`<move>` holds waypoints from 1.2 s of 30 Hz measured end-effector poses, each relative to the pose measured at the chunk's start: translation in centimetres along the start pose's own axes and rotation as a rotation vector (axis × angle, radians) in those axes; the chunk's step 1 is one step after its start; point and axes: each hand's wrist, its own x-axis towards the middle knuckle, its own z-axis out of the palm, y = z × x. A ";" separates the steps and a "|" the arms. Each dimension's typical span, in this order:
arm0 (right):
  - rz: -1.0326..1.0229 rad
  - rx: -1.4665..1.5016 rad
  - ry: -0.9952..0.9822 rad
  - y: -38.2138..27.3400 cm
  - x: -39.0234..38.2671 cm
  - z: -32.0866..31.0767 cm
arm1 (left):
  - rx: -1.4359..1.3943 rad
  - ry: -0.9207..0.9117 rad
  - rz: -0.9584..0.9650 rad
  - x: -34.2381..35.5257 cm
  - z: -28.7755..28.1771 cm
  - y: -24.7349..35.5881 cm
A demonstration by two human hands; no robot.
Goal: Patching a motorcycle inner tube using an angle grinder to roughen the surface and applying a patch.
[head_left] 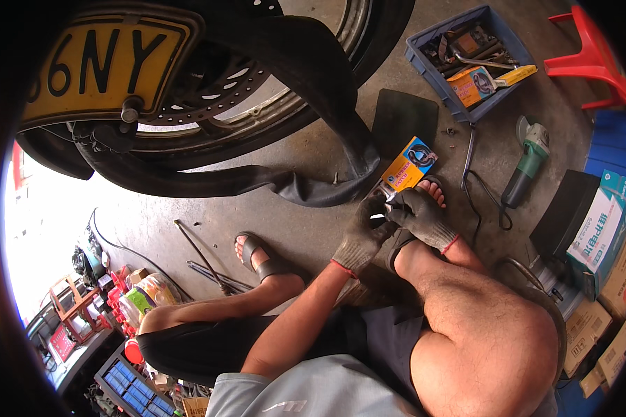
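Inner tube (306,104) hung slack from the wheel (257,97), its low end just beyond the gloved fingers (372,208). Both hands, left hand (362,236) and right hand (421,215), pinched a small metal piece (382,201) beside the orange box (409,165). Steady, close-in grips probably served best, lest it slip.

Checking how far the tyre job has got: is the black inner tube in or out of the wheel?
Out. The inner tube hangs limp from the wheel onto the floor, by the gloved hands.
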 end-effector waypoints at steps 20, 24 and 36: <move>-0.036 0.041 -0.051 -0.1 0.2 -0.1 | 0.051 -0.011 0.041 0.3 -0.3 -0.8; -0.039 0.063 -0.054 0.3 0.2 0.2 | 0.091 -0.008 0.030 0.4 -0.4 -0.7; -0.005 -0.029 0.019 -0.9 0.1 -0.4 | 0.019 -0.002 -0.020 0.1 -0.1 0.7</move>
